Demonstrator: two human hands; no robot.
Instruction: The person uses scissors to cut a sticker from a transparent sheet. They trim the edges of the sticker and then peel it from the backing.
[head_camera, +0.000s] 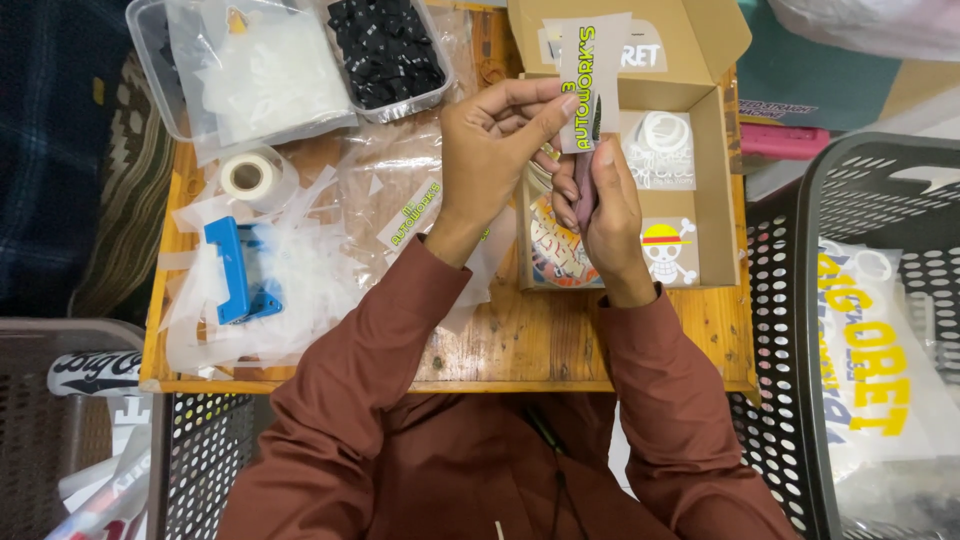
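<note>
Sticker strip (585, 85) pinched by left hand (495, 150) — right hand (600, 205), closed on a dark tool (584, 185), should work gently along its edge.

A tape roll (248, 175), blue dispenser (236, 270) and tub of black parts (385, 50) sit on the wooden table (520, 345).

1. The light is bright and even, and it seems to come from above me.
2. My hands (545, 170) throw only soft, short shadows on the desk (500, 345).
3. The clear plastic sheets (385, 165) give a weak white glare.
4. The centre is sharp; printed shapes are clear there.
5. At the edges the view bends a little, and the black basket (800, 420) looks curved.
6. The left border is dim.
</note>
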